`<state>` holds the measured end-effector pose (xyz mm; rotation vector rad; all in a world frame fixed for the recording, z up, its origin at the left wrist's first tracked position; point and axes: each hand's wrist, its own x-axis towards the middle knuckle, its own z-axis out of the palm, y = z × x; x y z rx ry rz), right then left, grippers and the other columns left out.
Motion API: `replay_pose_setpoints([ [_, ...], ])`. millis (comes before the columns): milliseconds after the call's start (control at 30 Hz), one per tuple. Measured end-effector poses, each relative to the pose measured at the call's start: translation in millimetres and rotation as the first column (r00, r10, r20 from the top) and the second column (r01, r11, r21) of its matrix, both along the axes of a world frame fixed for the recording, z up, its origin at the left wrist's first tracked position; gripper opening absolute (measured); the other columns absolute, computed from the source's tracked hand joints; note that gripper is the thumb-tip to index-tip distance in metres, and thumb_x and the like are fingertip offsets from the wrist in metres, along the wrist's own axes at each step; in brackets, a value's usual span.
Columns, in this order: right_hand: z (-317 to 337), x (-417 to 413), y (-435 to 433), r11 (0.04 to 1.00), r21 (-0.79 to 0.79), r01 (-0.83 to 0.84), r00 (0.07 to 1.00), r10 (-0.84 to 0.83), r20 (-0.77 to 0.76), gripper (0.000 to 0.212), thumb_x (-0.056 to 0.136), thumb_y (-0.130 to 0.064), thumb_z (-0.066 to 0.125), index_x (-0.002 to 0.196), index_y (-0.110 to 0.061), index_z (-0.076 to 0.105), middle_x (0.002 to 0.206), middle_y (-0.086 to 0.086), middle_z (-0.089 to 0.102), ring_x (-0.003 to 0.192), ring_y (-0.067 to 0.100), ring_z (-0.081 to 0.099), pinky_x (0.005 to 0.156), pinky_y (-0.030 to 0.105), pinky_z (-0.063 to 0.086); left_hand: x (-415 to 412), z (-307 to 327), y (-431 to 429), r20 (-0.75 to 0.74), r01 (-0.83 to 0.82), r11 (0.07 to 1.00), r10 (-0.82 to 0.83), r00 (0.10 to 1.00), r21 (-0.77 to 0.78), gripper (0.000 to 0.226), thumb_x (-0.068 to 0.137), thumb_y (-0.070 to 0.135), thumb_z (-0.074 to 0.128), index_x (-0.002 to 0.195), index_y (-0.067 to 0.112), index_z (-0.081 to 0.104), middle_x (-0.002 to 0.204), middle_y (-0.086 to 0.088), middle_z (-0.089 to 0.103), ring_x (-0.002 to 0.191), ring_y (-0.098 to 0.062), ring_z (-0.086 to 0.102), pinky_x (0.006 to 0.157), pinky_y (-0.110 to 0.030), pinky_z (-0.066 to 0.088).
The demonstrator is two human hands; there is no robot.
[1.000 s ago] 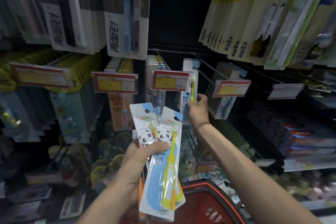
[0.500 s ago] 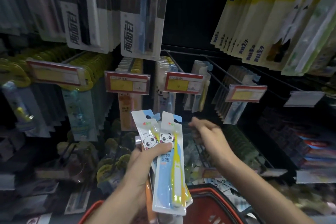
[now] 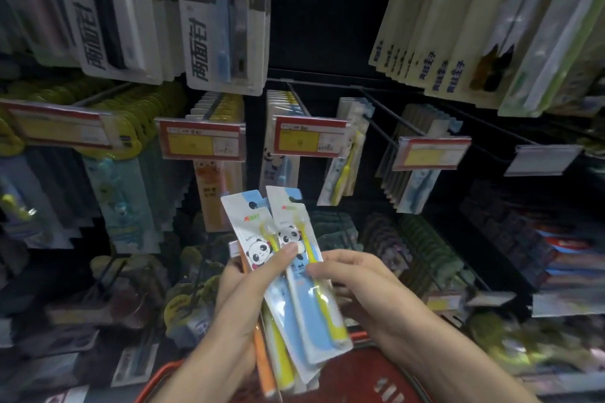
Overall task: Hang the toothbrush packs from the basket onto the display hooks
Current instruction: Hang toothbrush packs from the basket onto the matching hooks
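Back from the hook comes the right hand (image 3: 357, 275), now pinching the front toothbrush pack (image 3: 304, 275) in the fan the left hand (image 3: 248, 285) is gripping. Next pack is probably peeling off, above the red basket (image 3: 366, 379).

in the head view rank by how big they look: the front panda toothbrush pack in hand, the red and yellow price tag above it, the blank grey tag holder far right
1. Front panda toothbrush pack, largest, though nearest the camera.
2. Red and yellow price tag and blank grey tag holder look alike; unranked.
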<state>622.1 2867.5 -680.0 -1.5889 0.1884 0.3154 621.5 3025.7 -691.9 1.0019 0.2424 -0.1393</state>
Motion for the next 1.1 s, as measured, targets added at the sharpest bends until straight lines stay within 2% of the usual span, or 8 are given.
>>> replay_pose_setpoints([
  [100, -4, 6, -7, 0.998, 0.053, 0.038, 0.998, -0.035, -0.047, 0.025, 0.09, -0.017, 0.07, 0.111, -0.005, 0.077, 0.111, 0.02, 0.077, 0.107, 0.04, 0.073, 0.1, 0.054, 0.056, 0, -1, 2, -0.028, 0.062, 0.997, -0.063, 0.998, -0.045, 0.055, 0.073, 0.011, 0.083, 0.125, 0.007, 0.067, 0.104, -0.023, 0.078, 0.09, -0.044, 0.077, 0.075, -0.052, 0.065],
  [167, -6, 11, -12, 0.996, 0.081, 0.031, 0.998, -0.026, -0.056, 0.028, 0.09, -0.017, 0.07, 0.115, -0.005, 0.075, 0.116, 0.023, 0.075, 0.11, 0.042, 0.071, 0.103, 0.056, 0.054, 2, -2, 6, -0.035, 0.096, 0.995, -0.097, 0.995, -0.034, 0.07, 0.066, 0.014, 0.089, 0.131, 0.007, 0.063, 0.109, -0.023, 0.077, 0.095, -0.046, 0.076, 0.086, -0.058, 0.062],
  [367, -1, 28, -24, 0.976, 0.004, 0.219, 0.974, -0.219, 0.057, 0.019, 0.093, -0.018, 0.073, 0.11, -0.01, 0.072, 0.093, 0.013, 0.078, 0.074, 0.025, 0.073, 0.065, 0.035, 0.057, 7, -7, 10, -0.032, 0.031, 0.996, -0.029, 0.999, 0.08, 0.076, 0.053, 0.021, 0.098, 0.122, 0.012, 0.069, 0.102, -0.021, 0.079, 0.089, -0.042, 0.077, 0.082, -0.055, 0.063],
  [533, 5, 58, -35, 0.899, -0.096, 0.426, 0.87, -0.379, 0.314, 0.01, 0.095, -0.025, 0.075, 0.104, -0.02, 0.072, 0.089, -0.002, 0.078, 0.073, 0.009, 0.071, 0.061, 0.025, 0.053, 12, -11, 12, -0.033, -0.001, 0.997, 0.003, 0.999, 0.074, 0.057, 0.065, 0.02, 0.092, 0.117, 0.014, 0.071, 0.1, -0.02, 0.078, 0.08, -0.038, 0.077, 0.079, -0.05, 0.064],
  [667, 13, 84, -47, 0.895, -0.063, 0.441, 0.838, -0.386, 0.386, 0.015, 0.097, -0.023, 0.071, 0.111, -0.017, 0.067, 0.092, -0.009, 0.071, 0.064, -0.006, 0.065, 0.049, 0.008, 0.046, 16, -11, 14, -0.062, 0.014, 0.997, -0.009, 0.998, 0.078, 0.067, 0.056, 0.021, 0.097, 0.117, 0.014, 0.071, 0.101, -0.022, 0.078, 0.088, -0.043, 0.077, 0.089, -0.06, 0.06],
  [800, 8, 104, -54, 0.863, 0.024, 0.505, 0.797, -0.476, 0.372, 0.02, 0.098, -0.025, 0.071, 0.114, -0.016, 0.064, 0.097, -0.004, 0.07, 0.082, 0.009, 0.065, 0.066, 0.025, 0.05, 20, -12, 15, -0.118, 0.022, 0.996, -0.011, 0.993, 0.086, 0.09, 0.039, 0.04, 0.101, 0.121, 0.019, 0.07, 0.106, -0.017, 0.079, 0.096, -0.043, 0.077, 0.092, -0.063, 0.058],
  [967, 2, 120, -56, 0.836, 0.078, 0.543, 0.776, -0.536, 0.334, 0.009, 0.098, -0.028, 0.07, 0.096, -0.026, 0.062, 0.094, -0.001, 0.07, 0.092, 0.026, 0.068, 0.089, 0.044, 0.056, 22, -16, 15, -0.154, 0.044, 0.994, -0.028, 0.988, 0.099, 0.103, 0.03, 0.044, 0.103, 0.124, 0.018, 0.068, 0.107, -0.017, 0.079, 0.096, -0.042, 0.077, 0.093, -0.062, 0.058],
  [1100, 0, 131, -55, 0.824, 0.06, 0.563, 0.767, -0.548, 0.334, 0.009, 0.098, -0.03, 0.07, 0.098, -0.023, 0.064, 0.107, 0.005, 0.072, 0.097, 0.025, 0.065, 0.093, 0.043, 0.053, 20, -12, 13, -0.163, 0.061, 0.993, -0.044, 0.986, 0.097, 0.107, 0.028, 0.044, 0.102, 0.125, 0.019, 0.065, 0.106, -0.016, 0.079, 0.095, -0.042, 0.077, 0.092, -0.061, 0.059],
])
